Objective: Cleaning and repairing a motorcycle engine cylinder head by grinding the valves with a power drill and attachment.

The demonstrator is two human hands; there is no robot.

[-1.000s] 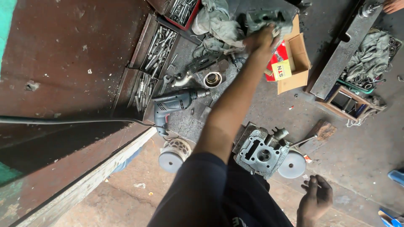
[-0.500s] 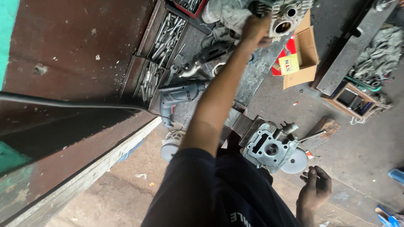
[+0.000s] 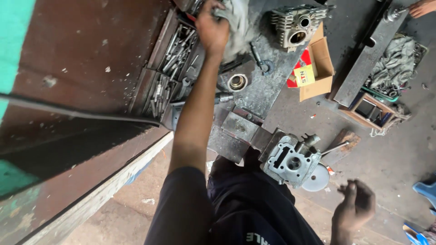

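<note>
Overhead, left hand (image 3: 211,28) clutches crumpled, grimy grey rag (image 3: 235,22).

cardboard box (image 3: 318,68) right of finned engine part (image 3: 297,25), tool trays (image 3: 170,68) far left

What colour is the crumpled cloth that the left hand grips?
Grey crumpled cloth, dirty; left hand grips it; head view.

Flat, even daylight across the grey concrete floor (image 3: 399,149), soft shadows and no glare, while the empty right hand (image 3: 354,208) smears with motion blur near the frame's bottom edge.
</note>
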